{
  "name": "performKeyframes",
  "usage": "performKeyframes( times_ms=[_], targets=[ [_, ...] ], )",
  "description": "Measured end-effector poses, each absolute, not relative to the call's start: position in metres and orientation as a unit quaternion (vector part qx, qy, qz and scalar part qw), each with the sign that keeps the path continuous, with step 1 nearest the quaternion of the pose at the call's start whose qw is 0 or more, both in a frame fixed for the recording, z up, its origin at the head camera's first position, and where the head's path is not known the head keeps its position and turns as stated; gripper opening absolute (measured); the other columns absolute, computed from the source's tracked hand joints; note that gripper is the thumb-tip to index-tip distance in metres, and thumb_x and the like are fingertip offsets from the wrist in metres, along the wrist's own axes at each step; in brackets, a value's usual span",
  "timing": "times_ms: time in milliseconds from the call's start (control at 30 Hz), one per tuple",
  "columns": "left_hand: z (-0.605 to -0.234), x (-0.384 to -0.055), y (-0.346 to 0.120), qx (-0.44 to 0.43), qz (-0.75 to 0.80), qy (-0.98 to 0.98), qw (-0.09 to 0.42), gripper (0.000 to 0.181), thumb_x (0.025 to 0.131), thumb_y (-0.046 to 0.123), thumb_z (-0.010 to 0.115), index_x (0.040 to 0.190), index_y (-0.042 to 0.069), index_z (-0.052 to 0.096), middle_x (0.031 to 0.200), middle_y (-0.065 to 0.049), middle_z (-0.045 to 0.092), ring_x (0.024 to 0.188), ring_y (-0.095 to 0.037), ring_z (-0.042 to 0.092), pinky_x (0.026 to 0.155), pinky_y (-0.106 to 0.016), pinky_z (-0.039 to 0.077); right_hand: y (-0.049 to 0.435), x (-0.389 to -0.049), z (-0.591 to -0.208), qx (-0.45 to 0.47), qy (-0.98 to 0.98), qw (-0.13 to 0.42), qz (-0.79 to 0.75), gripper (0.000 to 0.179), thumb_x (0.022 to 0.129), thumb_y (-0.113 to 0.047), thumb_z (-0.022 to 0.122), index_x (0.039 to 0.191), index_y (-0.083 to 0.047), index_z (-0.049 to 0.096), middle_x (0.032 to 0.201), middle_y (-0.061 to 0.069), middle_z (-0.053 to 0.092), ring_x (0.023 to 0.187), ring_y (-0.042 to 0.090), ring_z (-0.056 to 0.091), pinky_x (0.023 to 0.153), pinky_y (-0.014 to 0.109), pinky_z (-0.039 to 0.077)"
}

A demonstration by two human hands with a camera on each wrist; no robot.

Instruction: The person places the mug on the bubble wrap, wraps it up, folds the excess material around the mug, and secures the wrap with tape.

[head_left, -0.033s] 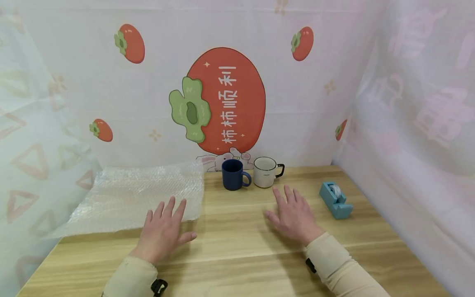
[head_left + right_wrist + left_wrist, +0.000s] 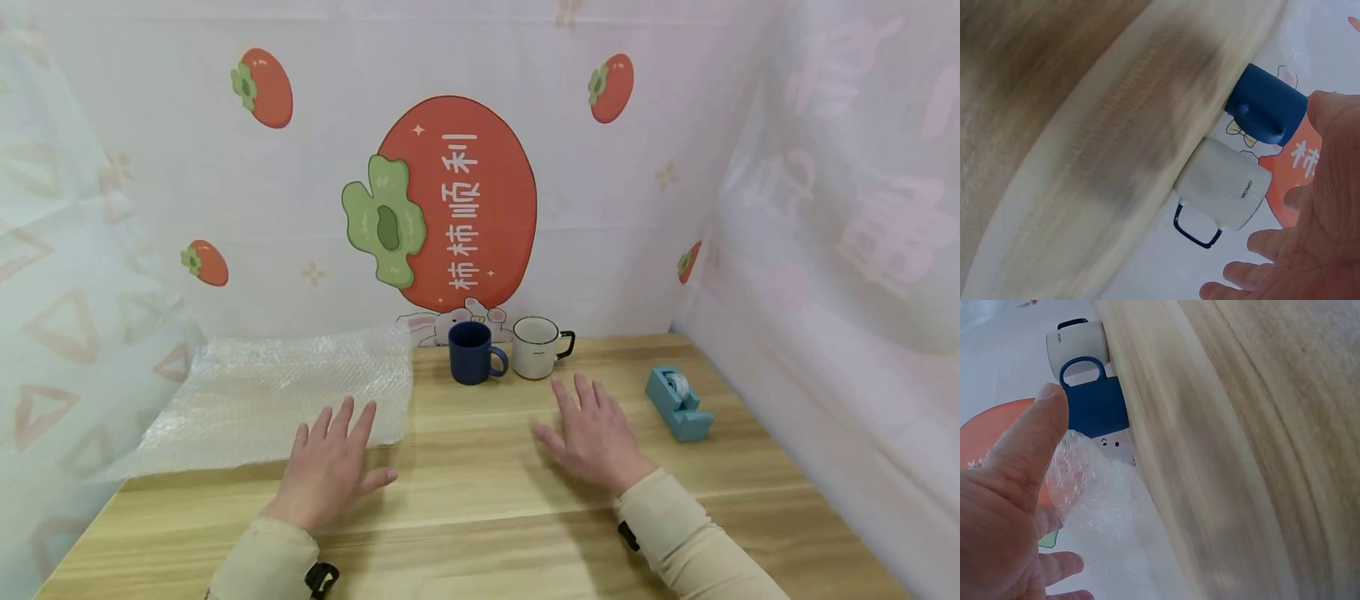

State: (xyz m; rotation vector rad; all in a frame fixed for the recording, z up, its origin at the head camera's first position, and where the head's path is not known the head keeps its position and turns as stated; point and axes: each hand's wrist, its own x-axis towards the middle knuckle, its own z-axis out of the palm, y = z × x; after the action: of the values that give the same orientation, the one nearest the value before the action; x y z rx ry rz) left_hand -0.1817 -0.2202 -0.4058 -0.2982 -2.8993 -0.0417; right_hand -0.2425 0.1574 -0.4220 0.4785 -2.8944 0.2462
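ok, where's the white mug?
In the head view, slightly right of centre: the white mug stands just right of the blue mug, beyond the right hand.

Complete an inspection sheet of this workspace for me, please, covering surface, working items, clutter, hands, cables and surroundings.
Surface: wood-grain table.
Working items: blue mug and white mug upright at the back, handles to the right; bubble wrap spread on the left; teal tape dispenser on the right, roll fitted.
Clutter: nothing seen.
Left hand: fingers spread, holding nothing, near the wrap's front edge.
Right hand: fingers spread, holding nothing, in front of the white mug.
Cables: nothing seen.
Surroundings: pale backdrop with persimmon prints.
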Motion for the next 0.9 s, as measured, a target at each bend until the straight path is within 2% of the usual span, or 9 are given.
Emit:
performKeyframes(
  times_ms=[333, 633, 900],
  targets=[
    [-0.402, -0.185, -0.235, -0.117, -0.004, -0.983, 0.141, 0.087, 0.086, 0.054, 0.079, 0.148, -0.001, 0.052, 0.146, -0.031, 0.055, 0.131, -0.055, 0.053, 0.103, -0.071, 0.044, 0.152, -0.237, -0.411, 0.167, -0.979, 0.085, 0.085, 0.083, 0.102, -0.058, 0.055, 0.165, -0.010, 0.029, 0.166, 0.030, 0.027, 0.151, 0.056, 0.028, 0.120, 0.068, 0.027],
    [-0.400, -0.192, -0.237, -0.132, -0.001, -0.982, 0.136, 0.061, 0.088, 0.038, 0.082, 0.131, -0.002, 0.065, 0.129, -0.027, 0.069, 0.116, -0.048, 0.065, 0.096, -0.060, 0.055, 0.153, -0.235, -0.410, 0.176, -0.977, 0.081, 0.087, 0.083, 0.103, -0.062, 0.050, 0.165, -0.010, 0.029, 0.167, 0.030, 0.026, 0.151, 0.056, 0.027, 0.119, 0.069, 0.029],
    [-0.396, -0.192, -0.235, -0.120, -0.032, -0.984, 0.126, 0.037, 0.096, 0.026, 0.074, 0.124, 0.002, 0.070, 0.117, -0.020, 0.075, 0.100, -0.044, 0.072, 0.082, -0.056, 0.060, 0.152, -0.236, -0.411, 0.181, -0.976, 0.083, 0.085, 0.082, 0.103, -0.060, 0.052, 0.164, -0.009, 0.031, 0.165, 0.031, 0.030, 0.149, 0.056, 0.031, 0.119, 0.068, 0.030]
  ],
)
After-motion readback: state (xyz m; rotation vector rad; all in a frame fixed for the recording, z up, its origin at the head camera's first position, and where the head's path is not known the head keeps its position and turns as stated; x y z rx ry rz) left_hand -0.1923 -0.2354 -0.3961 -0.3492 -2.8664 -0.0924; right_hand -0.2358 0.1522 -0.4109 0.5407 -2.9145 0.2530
